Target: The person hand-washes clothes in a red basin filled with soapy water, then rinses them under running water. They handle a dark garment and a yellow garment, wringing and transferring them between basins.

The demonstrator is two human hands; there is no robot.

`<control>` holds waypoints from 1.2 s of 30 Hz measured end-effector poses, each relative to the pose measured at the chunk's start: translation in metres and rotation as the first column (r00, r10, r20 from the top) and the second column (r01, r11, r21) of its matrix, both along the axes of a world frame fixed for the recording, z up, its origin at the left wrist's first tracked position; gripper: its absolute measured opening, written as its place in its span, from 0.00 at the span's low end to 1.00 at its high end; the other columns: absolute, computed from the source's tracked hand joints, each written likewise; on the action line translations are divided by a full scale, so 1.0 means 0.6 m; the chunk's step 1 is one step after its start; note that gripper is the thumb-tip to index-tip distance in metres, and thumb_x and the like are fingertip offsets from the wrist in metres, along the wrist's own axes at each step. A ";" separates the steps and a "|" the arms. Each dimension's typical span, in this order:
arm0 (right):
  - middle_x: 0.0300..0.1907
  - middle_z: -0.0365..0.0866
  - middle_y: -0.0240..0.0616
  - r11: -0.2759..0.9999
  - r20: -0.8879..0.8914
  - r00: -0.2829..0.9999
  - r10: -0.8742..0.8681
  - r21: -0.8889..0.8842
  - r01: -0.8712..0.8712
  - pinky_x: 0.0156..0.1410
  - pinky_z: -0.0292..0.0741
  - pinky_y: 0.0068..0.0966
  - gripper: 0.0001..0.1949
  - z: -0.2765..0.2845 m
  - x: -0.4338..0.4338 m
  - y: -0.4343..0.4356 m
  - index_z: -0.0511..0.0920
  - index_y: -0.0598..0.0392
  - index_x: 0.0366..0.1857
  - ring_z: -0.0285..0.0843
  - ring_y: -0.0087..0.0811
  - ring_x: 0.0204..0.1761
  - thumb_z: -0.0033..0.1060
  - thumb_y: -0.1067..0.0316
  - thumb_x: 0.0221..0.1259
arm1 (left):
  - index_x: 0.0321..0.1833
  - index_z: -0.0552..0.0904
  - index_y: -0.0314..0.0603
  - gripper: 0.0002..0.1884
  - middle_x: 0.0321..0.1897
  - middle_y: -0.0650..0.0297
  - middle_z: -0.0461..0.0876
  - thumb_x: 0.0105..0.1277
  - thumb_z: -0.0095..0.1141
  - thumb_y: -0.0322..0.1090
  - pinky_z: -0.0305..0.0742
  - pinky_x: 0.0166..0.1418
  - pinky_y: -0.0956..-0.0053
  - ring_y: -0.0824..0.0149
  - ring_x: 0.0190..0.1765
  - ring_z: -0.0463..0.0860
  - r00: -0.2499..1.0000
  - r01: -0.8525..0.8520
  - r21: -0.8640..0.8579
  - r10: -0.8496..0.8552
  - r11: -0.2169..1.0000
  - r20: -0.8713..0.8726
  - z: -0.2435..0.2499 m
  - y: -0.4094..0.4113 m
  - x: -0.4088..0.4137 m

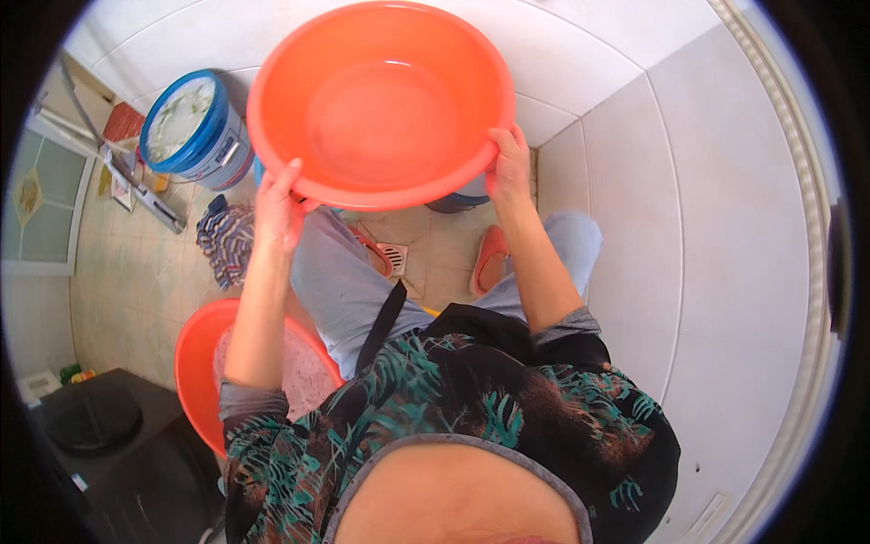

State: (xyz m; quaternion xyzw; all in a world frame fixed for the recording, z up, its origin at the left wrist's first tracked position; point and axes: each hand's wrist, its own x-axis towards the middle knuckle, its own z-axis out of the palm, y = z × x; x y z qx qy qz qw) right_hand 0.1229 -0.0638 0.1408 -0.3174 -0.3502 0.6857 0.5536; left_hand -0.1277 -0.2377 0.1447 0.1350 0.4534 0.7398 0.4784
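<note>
Between my two hands is an orange plastic basin (387, 122), raised off the floor and tilted so that its inside faces me. I see no object inside it. My left hand (280, 204) grips the rim at the near left, thumb over the edge. At the right side of the same rim, my right hand (510, 163) has its fingers curled over the edge. Below my left forearm stands a second orange basin (194, 360) holding foamy water (306, 370). Part of it is hidden by my arm and clothing.
A blue-rimmed bucket (224, 153) with whitish contents stands at the left wall. Striped cloth (228, 241) lies on the tiled floor near a floor drain (392, 258). Another bucket (459, 200) is mostly hidden behind the raised basin. A black cabinet-like object (129, 435) occupies the lower left.
</note>
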 end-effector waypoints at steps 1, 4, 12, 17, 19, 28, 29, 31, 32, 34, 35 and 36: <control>0.45 0.76 0.35 0.999 0.031 0.999 -0.044 -0.005 0.044 0.52 0.74 0.25 0.15 -0.013 0.029 -0.001 0.70 0.60 0.48 0.75 0.27 0.45 0.53 0.72 0.56 | 0.49 0.74 0.42 0.12 0.45 0.61 0.81 0.64 0.56 0.34 0.82 0.43 0.62 0.64 0.45 0.82 1.000 0.022 -0.020 -0.022 1.000 0.006 -0.008 0.015 0.020; 0.45 0.76 0.35 0.984 0.175 0.970 -0.166 -0.032 0.174 0.51 0.74 0.25 0.15 -0.054 0.105 -0.003 0.70 0.60 0.48 0.75 0.27 0.46 0.53 0.72 0.56 | 0.45 0.77 0.45 0.09 0.43 0.64 0.81 0.63 0.57 0.34 0.82 0.39 0.66 0.67 0.43 0.82 0.994 0.106 -0.086 -0.106 0.991 0.008 -0.055 0.064 0.065; 0.43 0.76 0.38 0.948 0.261 0.936 -0.236 -0.151 0.281 0.53 0.74 0.27 0.11 -0.201 0.250 0.049 0.70 0.60 0.44 0.75 0.29 0.45 0.51 0.72 0.58 | 0.51 0.75 0.47 0.12 0.50 0.65 0.78 0.65 0.54 0.32 0.77 0.50 0.57 0.67 0.51 0.79 0.976 0.216 -0.159 -0.210 0.964 0.054 -0.178 0.160 0.180; 0.42 0.77 0.37 0.936 0.255 0.934 -0.249 -0.185 0.300 0.52 0.74 0.26 0.10 -0.234 0.253 0.072 0.72 0.60 0.42 0.75 0.29 0.44 0.51 0.73 0.57 | 0.52 0.74 0.45 0.13 0.50 0.65 0.78 0.65 0.53 0.32 0.78 0.47 0.62 0.67 0.50 0.79 0.976 0.210 -0.160 -0.198 0.965 0.087 -0.199 0.189 0.186; 0.43 0.77 0.37 0.935 0.260 0.933 -0.247 -0.188 0.300 0.52 0.74 0.26 0.10 -0.240 0.254 0.075 0.73 0.61 0.42 0.76 0.29 0.44 0.51 0.74 0.57 | 0.53 0.73 0.44 0.13 0.51 0.64 0.77 0.66 0.52 0.33 0.77 0.49 0.60 0.66 0.52 0.78 0.976 0.210 -0.192 -0.196 0.959 0.090 -0.209 0.193 0.186; 0.51 0.74 0.53 0.911 0.941 0.128 -0.312 0.259 0.321 0.58 0.68 0.36 0.27 -0.159 0.270 0.124 0.69 0.70 0.51 0.72 0.45 0.52 0.60 0.56 0.57 | 0.59 0.66 0.43 0.23 0.56 0.63 0.73 0.67 0.53 0.46 0.74 0.51 0.59 0.65 0.53 0.76 0.955 0.293 -0.400 -0.287 0.868 0.078 -0.194 0.183 0.195; 0.54 0.71 0.57 0.895 0.881 0.203 -0.427 0.381 0.233 0.59 0.67 0.37 0.30 -0.077 0.243 0.152 0.67 0.70 0.54 0.70 0.48 0.54 0.59 0.53 0.57 | 0.59 0.65 0.43 0.25 0.56 0.62 0.72 0.66 0.53 0.48 0.74 0.51 0.59 0.65 0.53 0.76 0.960 0.277 -0.411 -0.272 0.868 0.072 -0.191 0.184 0.194; 0.59 0.67 0.61 0.773 0.715 0.313 -0.625 0.623 0.121 0.60 0.68 0.35 0.37 0.052 0.193 0.227 0.61 0.70 0.61 0.70 0.48 0.58 0.58 0.48 0.58 | 0.60 0.62 0.44 0.27 0.57 0.62 0.70 0.66 0.54 0.51 0.74 0.50 0.60 0.63 0.53 0.75 0.958 0.277 -0.426 -0.281 0.861 0.055 -0.189 0.183 0.195; 0.58 0.68 0.60 0.743 0.661 0.410 -0.628 0.666 0.063 0.58 0.70 0.35 0.36 0.123 0.142 0.253 0.61 0.66 0.62 0.72 0.47 0.56 0.57 0.46 0.58 | 0.60 0.61 0.44 0.28 0.57 0.61 0.68 0.65 0.54 0.51 0.74 0.49 0.60 0.63 0.53 0.75 0.962 0.257 -0.438 -0.269 0.861 0.035 -0.191 0.174 0.187; 0.55 0.72 0.53 0.550 0.546 0.324 -0.773 0.831 -0.088 0.59 0.68 0.37 0.37 0.234 0.063 0.319 0.61 0.64 0.63 0.71 0.46 0.57 0.57 0.44 0.57 | 0.60 0.60 0.45 0.29 0.58 0.61 0.67 0.65 0.54 0.52 0.75 0.48 0.61 0.61 0.52 0.75 0.963 0.251 -0.470 -0.268 0.846 0.031 -0.181 0.168 0.181; 0.47 0.77 0.48 0.662 0.689 0.276 -0.670 0.723 -0.198 0.53 0.71 0.36 0.29 0.321 0.007 0.281 0.67 0.60 0.59 0.76 0.44 0.49 0.55 0.49 0.60 | 0.60 0.60 0.45 0.29 0.58 0.60 0.66 0.65 0.54 0.52 0.76 0.47 0.62 0.61 0.51 0.75 0.971 0.224 -0.500 -0.237 0.837 0.040 -0.176 0.156 0.175; 0.41 0.79 0.50 0.618 0.634 0.001 -0.774 0.754 -0.223 0.47 0.73 0.35 0.23 0.367 0.017 0.300 0.71 0.62 0.49 0.78 0.44 0.43 0.53 0.53 0.58 | 0.60 0.60 0.45 0.29 0.58 0.60 0.66 0.65 0.54 0.52 0.76 0.46 0.63 0.60 0.51 0.75 0.942 0.318 -0.491 -0.330 0.811 0.065 -0.165 0.175 0.196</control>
